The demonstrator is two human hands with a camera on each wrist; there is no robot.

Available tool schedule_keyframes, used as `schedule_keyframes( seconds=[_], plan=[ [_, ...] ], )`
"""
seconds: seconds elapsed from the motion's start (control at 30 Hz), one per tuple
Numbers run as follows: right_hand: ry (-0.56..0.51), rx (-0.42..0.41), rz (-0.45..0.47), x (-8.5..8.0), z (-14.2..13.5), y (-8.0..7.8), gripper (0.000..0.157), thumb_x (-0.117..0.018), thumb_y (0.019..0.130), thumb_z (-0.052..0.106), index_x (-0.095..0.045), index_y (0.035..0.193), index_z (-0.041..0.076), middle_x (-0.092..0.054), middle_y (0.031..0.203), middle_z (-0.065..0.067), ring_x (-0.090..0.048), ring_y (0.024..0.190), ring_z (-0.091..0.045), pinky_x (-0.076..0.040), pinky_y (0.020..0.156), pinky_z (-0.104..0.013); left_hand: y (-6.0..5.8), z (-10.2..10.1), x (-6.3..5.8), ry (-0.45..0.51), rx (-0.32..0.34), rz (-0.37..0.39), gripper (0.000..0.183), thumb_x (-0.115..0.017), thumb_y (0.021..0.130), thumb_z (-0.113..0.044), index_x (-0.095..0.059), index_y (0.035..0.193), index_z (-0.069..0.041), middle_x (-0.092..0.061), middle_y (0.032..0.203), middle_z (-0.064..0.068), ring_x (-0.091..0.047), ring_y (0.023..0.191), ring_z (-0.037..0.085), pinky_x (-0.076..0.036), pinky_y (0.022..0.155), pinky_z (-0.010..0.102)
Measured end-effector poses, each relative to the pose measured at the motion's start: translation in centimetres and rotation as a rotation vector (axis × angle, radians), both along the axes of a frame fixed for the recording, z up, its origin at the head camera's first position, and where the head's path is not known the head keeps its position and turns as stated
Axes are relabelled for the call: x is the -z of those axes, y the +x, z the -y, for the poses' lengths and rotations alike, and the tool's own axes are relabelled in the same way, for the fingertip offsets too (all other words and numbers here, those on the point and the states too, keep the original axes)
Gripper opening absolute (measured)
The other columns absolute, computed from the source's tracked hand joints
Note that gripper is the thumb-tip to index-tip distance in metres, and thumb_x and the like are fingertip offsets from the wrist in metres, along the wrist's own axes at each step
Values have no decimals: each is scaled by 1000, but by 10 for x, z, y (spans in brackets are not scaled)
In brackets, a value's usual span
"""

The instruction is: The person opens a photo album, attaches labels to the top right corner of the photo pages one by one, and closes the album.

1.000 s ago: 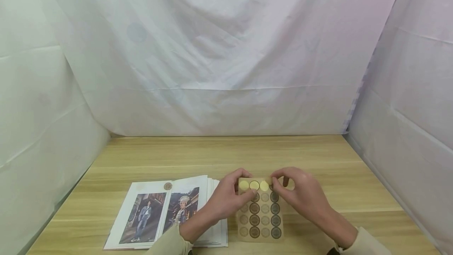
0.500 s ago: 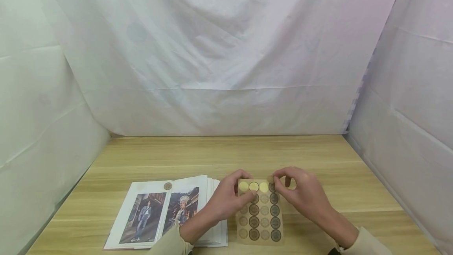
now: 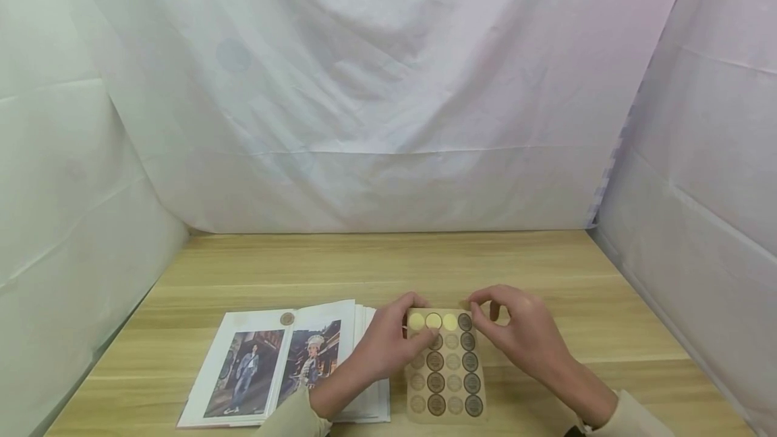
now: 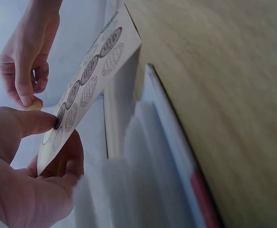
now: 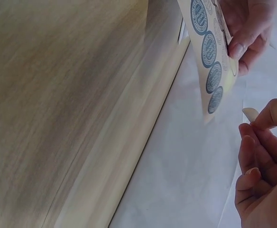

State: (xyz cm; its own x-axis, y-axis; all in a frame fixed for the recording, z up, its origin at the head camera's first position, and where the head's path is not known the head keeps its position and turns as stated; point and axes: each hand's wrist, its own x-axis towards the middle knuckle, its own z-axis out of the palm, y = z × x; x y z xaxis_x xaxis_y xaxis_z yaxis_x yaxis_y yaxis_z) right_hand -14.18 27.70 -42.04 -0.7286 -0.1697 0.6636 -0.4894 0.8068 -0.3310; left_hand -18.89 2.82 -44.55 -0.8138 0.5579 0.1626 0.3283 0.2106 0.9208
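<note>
A tan sheet of round stickers [image 3: 452, 383] is held up off the table at its top left by my left hand [image 3: 391, 336], thumb in front and fingers behind. Bare yellow circles show in its top row, beside a dark-ringed sticker [image 3: 464, 322]. My right hand [image 3: 523, 326], right of the sheet's top corner, pinches a small round sticker [image 5: 250, 114] between thumb and index finger. In the right wrist view this sticker is apart from the sheet, its pale side visible. The left wrist view shows the left thumb [image 4: 39, 122] pressing the sheet's printed face.
An open photo album [image 3: 203, 383] lies left of the sheet, partly under the left forearm. One round sticker [image 3: 287, 319] sits at the top of its pages, above two photos. White cloth [image 3: 388, 86] hangs behind and beside the wooden table [image 3: 303, 261].
My right hand has drawn slightly away from the sheet with the pinched sticker, baring the top-right printed circle. The sheet has dipped a little; the left hand keeps its hold.
</note>
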Motion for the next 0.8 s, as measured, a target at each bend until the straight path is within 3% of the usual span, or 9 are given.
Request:
schedule_keyframes(
  seconds=[0.2,0.33,0.47,0.57,0.67,0.8],
  plan=[
    [2,-20,-18,0,0,0,24,-84,83,1,-82,95,22,-80,90,14,-60,69,1,-37,52,-9,0,0,1,-66,-54,-81,28,-83,94,-13,-71,118,-6,-72,104,8,-67,77,5,-60,60,20],
    [5,-29,-34,1,1,1,26,-84,83,0,-81,95,23,-79,91,15,-60,69,1,-37,53,-8,1,-2,3,-154,-103,-169,31,-83,93,-13,-72,120,-3,-71,108,9,-63,83,11,-58,62,22],
    [1,-34,-34,3,2,2,28,-84,83,0,-81,96,24,-79,90,15,-59,68,2,-38,55,-8,2,-4,7,-261,-142,-235,41,-82,94,-18,-70,130,-4,-73,120,11,-69,105,23,-64,87,35],
    [-3,-37,-34,4,2,2,29,-84,83,0,-81,96,25,-79,90,15,-59,68,2,-38,55,-8,4,-3,8,-316,-146,-248,50,-83,93,-23,-67,137,-6,-70,130,12,-67,121,29,-60,103,46],
    [-2,-34,-38,4,2,2,28,-84,83,0,-80,95,25,-78,89,15,-58,68,2,-37,54,-8,6,-2,9,-348,-124,-242,52,-83,92,-24,-67,138,-6,-68,133,12,-66,120,28,-61,101,45],
    [-3,-38,-45,5,2,2,28,-84,83,0,-80,95,25,-78,89,16,-58,67,3,-37,54,-7,7,-1,10,-398,-95,-254,47,-85,91,-24,-70,133,-8,-67,129,11,-65,107,19,-62,93,37]
  ],
)
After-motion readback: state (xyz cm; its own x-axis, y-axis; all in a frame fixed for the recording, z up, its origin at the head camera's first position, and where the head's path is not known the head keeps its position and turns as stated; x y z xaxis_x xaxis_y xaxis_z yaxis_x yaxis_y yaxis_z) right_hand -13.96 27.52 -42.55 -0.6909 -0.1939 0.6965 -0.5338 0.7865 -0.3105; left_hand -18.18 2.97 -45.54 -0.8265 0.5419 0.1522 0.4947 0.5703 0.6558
